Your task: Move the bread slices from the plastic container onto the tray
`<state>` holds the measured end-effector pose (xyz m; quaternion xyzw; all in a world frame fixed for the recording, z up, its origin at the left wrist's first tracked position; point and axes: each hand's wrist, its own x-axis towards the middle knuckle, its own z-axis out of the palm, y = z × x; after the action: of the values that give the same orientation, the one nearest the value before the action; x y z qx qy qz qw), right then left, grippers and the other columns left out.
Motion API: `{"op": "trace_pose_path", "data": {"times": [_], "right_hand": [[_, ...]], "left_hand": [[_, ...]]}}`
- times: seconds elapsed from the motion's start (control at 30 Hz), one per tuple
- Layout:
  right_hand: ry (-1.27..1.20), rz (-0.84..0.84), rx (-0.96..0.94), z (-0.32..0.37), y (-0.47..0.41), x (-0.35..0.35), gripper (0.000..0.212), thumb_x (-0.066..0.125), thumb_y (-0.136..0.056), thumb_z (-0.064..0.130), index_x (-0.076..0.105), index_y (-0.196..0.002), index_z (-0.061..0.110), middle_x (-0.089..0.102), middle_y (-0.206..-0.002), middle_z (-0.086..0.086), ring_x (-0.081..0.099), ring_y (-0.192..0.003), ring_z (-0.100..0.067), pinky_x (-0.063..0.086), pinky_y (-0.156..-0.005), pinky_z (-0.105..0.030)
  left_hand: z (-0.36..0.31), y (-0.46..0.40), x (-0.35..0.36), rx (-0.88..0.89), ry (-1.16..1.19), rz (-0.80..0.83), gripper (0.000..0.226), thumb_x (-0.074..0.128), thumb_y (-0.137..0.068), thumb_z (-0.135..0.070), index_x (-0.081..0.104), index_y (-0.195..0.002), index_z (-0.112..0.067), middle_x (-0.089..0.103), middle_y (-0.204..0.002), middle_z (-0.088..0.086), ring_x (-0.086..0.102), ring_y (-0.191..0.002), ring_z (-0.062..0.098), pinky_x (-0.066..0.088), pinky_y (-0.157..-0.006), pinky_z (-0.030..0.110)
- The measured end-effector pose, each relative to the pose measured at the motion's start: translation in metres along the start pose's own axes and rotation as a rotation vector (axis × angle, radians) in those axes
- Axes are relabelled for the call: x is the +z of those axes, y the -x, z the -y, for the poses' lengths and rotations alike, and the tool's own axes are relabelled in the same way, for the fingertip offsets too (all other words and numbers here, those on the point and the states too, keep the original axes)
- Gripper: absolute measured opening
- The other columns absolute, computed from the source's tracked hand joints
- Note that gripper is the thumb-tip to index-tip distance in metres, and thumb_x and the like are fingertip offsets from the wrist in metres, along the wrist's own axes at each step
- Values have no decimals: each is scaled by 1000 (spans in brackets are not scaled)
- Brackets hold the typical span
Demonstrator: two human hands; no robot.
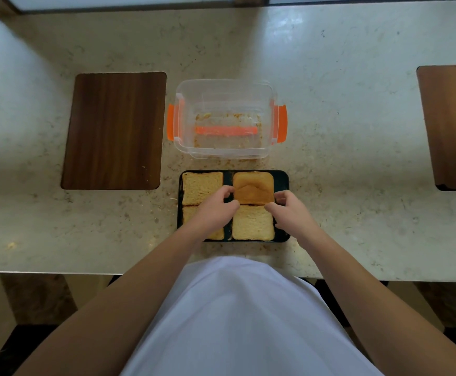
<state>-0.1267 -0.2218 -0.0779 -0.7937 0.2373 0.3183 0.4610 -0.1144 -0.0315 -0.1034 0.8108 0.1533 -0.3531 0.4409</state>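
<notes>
The plastic container (222, 118) sits on the bench (343, 118) just beyond the tray (282, 176), and it holds no slices now: only crumbs and the orange strip seen through its clear floor. Four bread slices lie on the dark tray, two by two: far-left slice (201, 189), far-right crust piece (253, 187), near-right slice (252, 223), and a near-left slice (216, 234) mostly hidden under your forearm. By the look of it the transfer is done (or all but done); what seems left is squaring up the far-right piece.

Both forearms reach in from the near edge, converging over the tray's middle. Your left hand (217, 203) is curled, fingertips at the left edge of the crust piece. Your right hand (289, 206) mirrors it, fingers bent at that piece's near-right corner. Both hands are narrowed to a pinch; whether they actually grip the crust piece or only touch it, I cannot tell.
</notes>
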Motion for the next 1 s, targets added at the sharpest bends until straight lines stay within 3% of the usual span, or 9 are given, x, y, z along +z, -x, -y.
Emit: {"op": "trace_pose_path", "data": {"times": [0.1, 0.17, 0.23, 0.4, 0.83, 1.0], "right_hand": [[44, 5, -23, 5, -3, 3, 61, 59, -91, 30, 41, -146, 13, 51, -144, -7, 53, -123, -23, 51, -100, -49], [75, 7, -33, 6, -5, 5, 60, 59, -92, 31, 42, -147, 13, 51, -145, -7, 53, -124, -22, 50, -101, -47], [87, 5, -37, 6, -6, 5, 58, 59, -92, 32, 44, -145, 13, 52, -144, -6, 53, -123, -22, 49, -101, -46], [73, 8, -37, 3, -6, 4, 51, 58, -93, 31, 49, -140, 13, 55, -140, -5, 58, -118, -23, 51, -100, -47], [-20, -31, 2, -15, -8, -13, 48, 60, -91, 31, 54, -135, 14, 57, -132, -3, 57, -116, -21, 52, -98, -49], [-27, -48, 22, -14, -7, -21, 41, 59, -91, 30, 57, -129, 15, 60, -125, -1, 59, -111, -18, 53, -96, -48]], "left_hand": [[-3, -2, 1, -7, 18, 7, 57, 51, -87, -37, 41, -143, -37, 45, -146, -4, 56, -112, 15, 53, -92, 45], [-4, -3, 3, -27, 72, 22, 57, 53, -88, -34, 41, -144, -36, 48, -139, -4, 60, -97, 10, 58, -81, 39], [-3, -2, 5, -39, 122, 27, 56, 55, -89, -32, 42, -143, -35, 50, -135, -3, 59, -93, 8, 58, -73, 33], [-1, -1, 6, -40, 147, 27, 51, 56, -89, -31, 47, -139, -33, 52, -130, -3, 58, -101, 10, 61, -76, 34], [-20, -6, 25, -5, 110, 55, 52, 56, -89, -31, 47, -141, -27, 52, -122, -3, 57, -93, 6, 59, -72, 29], [-24, -5, 27, -11, 104, 80, 56, 55, -82, -36, 49, -138, -30, 54, -126, -2, 58, -93, 5, 59, -79, 34]]}}
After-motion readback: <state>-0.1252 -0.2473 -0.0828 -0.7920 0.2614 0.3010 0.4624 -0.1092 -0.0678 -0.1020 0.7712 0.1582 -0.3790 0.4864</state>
